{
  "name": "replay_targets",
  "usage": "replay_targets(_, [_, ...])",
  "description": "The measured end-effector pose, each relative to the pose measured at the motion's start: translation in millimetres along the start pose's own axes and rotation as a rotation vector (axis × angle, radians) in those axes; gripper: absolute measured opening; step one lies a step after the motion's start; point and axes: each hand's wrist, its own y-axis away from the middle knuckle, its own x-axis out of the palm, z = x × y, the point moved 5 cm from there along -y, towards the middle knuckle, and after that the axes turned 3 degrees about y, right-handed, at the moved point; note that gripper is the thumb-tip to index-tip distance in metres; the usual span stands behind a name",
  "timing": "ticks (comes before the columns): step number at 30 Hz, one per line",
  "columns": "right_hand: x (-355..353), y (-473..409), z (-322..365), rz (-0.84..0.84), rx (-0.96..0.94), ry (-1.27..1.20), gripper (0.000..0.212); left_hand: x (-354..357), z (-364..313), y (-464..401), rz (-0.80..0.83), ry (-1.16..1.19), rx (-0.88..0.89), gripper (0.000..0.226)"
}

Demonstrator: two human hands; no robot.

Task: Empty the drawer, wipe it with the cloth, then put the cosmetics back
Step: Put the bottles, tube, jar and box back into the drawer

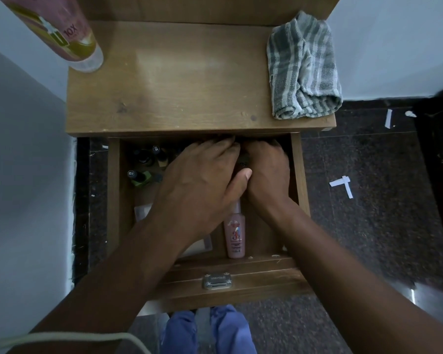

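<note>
The wooden drawer (113, 200) is pulled open below the nightstand top. Both of my hands reach into its far middle. My left hand (200, 185) and my right hand (266, 172) press together around a dark item (242, 163), mostly hidden between them. A pink bottle (235, 233) lies lengthwise near the drawer's front. Several small dark bottles (149, 157) and a green one (142, 178) sit at the far left. A white flat item (143, 212) shows partly under my left forearm. The striped grey cloth (303, 70) lies folded on the nightstand top at the right.
A tall pink bottle with yellow liquid (72, 37) stands on the nightstand top (177, 80) at the back left. White walls flank the stand. The dark floor (368, 200) at the right carries paper scraps. A metal handle (217, 281) sits on the drawer front.
</note>
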Motion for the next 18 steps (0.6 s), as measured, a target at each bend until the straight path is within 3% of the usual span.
replay_targets(13, [2,1,9,0.035,-0.031,-0.097,0.036,-2,6,14,0.0,0.047,-0.027,0.075])
replay_targets(18, [-6,5,4,0.059,-0.038,-0.187,0.032,-23,-2,28,-0.11,0.214,0.032,0.06])
